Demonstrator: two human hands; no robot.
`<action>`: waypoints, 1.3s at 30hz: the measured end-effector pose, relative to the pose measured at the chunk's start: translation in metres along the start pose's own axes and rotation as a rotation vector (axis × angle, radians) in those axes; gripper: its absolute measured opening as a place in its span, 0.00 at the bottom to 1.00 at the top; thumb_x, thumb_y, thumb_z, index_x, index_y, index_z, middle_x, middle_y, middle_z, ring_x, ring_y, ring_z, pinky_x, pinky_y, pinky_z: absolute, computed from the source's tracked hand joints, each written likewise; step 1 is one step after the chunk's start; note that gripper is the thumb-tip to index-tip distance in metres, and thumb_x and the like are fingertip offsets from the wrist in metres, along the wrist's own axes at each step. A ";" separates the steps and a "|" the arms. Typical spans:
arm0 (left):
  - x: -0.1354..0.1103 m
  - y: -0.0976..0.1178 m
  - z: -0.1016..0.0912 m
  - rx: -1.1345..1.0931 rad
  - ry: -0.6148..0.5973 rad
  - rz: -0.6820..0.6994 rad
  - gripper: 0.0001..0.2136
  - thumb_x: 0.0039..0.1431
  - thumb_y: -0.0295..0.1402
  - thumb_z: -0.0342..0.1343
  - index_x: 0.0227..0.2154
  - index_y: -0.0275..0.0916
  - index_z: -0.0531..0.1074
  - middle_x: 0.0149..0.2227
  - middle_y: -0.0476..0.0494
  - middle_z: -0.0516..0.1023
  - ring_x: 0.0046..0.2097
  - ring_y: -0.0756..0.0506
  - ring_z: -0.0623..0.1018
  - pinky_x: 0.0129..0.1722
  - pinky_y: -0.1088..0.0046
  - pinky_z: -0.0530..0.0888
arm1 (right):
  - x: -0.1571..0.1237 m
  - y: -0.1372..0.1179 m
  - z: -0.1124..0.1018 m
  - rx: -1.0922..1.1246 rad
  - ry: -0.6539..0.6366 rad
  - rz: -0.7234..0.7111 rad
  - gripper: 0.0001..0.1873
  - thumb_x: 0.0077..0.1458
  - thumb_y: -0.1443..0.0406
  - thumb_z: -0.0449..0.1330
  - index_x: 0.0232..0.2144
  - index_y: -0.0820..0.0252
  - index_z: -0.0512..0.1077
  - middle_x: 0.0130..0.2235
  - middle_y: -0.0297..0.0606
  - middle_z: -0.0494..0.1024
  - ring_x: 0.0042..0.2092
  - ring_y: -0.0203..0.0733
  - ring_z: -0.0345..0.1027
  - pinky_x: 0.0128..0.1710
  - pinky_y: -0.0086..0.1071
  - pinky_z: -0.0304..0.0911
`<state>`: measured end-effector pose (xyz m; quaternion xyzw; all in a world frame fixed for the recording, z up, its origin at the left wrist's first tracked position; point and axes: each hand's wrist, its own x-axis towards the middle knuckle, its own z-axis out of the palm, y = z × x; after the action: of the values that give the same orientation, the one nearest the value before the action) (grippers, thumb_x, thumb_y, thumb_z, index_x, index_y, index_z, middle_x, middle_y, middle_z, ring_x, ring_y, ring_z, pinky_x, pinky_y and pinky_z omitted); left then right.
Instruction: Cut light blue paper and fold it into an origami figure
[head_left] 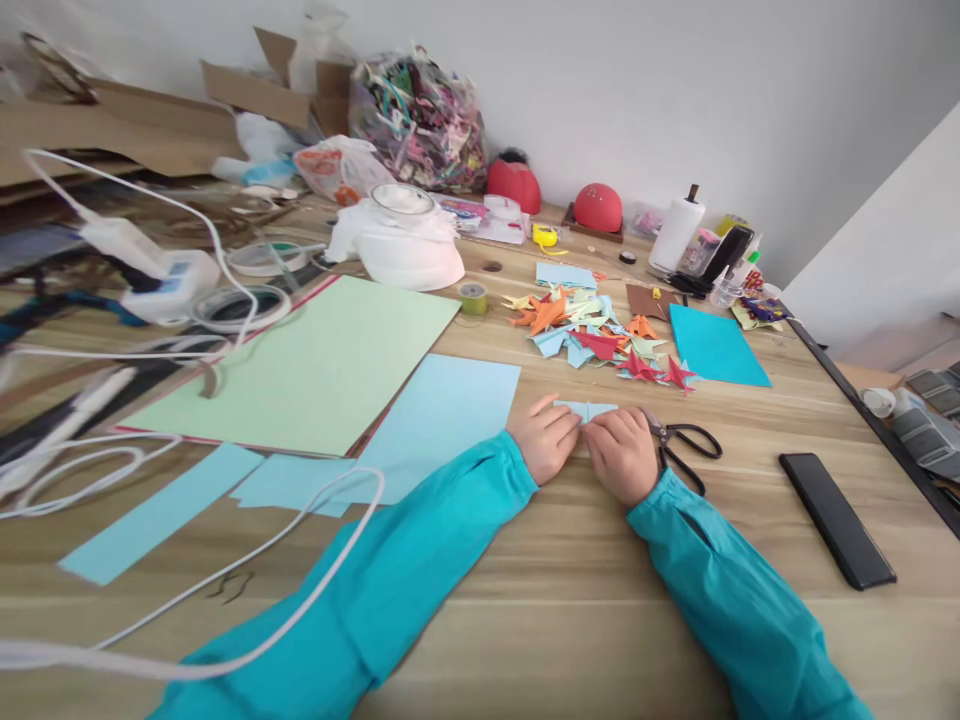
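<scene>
Both hands meet at a small folded piece of light blue paper lying on the table. My left hand is closed on its left part, thumb side toward the middle. On the near right part, my right hand is closed with fingers bent over the paper; the fingertips partly hide the near edge. Black-handled scissors lie just right of my right hand, their blades partly hidden behind it. Beyond the hands is a pile of folded paper cranes in orange, red, blue and pale green.
Green sheets and a large blue sheet lie left, with cut blue strips. A white cable loops over my left sleeve. A black phone lies right, a turquoise sheet behind it. Boxes and bags line the back.
</scene>
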<state>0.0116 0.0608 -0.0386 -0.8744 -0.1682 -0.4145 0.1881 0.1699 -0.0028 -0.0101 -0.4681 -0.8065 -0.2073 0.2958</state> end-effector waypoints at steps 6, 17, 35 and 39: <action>-0.002 0.002 0.001 -0.074 -0.007 -0.054 0.17 0.65 0.25 0.41 0.27 0.36 0.74 0.32 0.44 0.79 0.35 0.47 0.74 0.50 0.61 0.68 | 0.002 -0.002 0.002 -0.019 -0.069 -0.066 0.10 0.57 0.73 0.52 0.30 0.61 0.72 0.32 0.37 0.76 0.36 0.38 0.64 0.47 0.36 0.55; -0.004 0.007 -0.001 -0.175 -0.099 -0.131 0.16 0.63 0.24 0.41 0.28 0.38 0.73 0.31 0.46 0.79 0.37 0.47 0.74 0.55 0.56 0.63 | 0.001 -0.003 -0.004 0.040 -0.065 -0.068 0.10 0.54 0.73 0.52 0.31 0.60 0.73 0.33 0.38 0.78 0.38 0.39 0.68 0.47 0.38 0.58; 0.002 0.004 -0.019 -0.171 -0.139 -0.082 0.12 0.62 0.26 0.45 0.33 0.37 0.74 0.37 0.45 0.80 0.42 0.46 0.75 0.54 0.58 0.65 | 0.001 -0.001 -0.003 0.152 -0.032 -0.019 0.08 0.56 0.72 0.54 0.30 0.60 0.73 0.34 0.38 0.78 0.38 0.39 0.68 0.44 0.36 0.60; 0.000 0.008 -0.007 -0.148 -0.087 -0.111 0.15 0.64 0.26 0.41 0.30 0.38 0.73 0.32 0.48 0.79 0.37 0.48 0.74 0.53 0.60 0.65 | 0.001 -0.002 -0.003 0.132 -0.027 -0.070 0.10 0.56 0.73 0.53 0.28 0.60 0.72 0.32 0.38 0.78 0.36 0.38 0.67 0.45 0.36 0.59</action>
<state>0.0101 0.0506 -0.0359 -0.8925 -0.1933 -0.3970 0.0923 0.1686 -0.0050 -0.0081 -0.4220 -0.8381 -0.1574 0.3077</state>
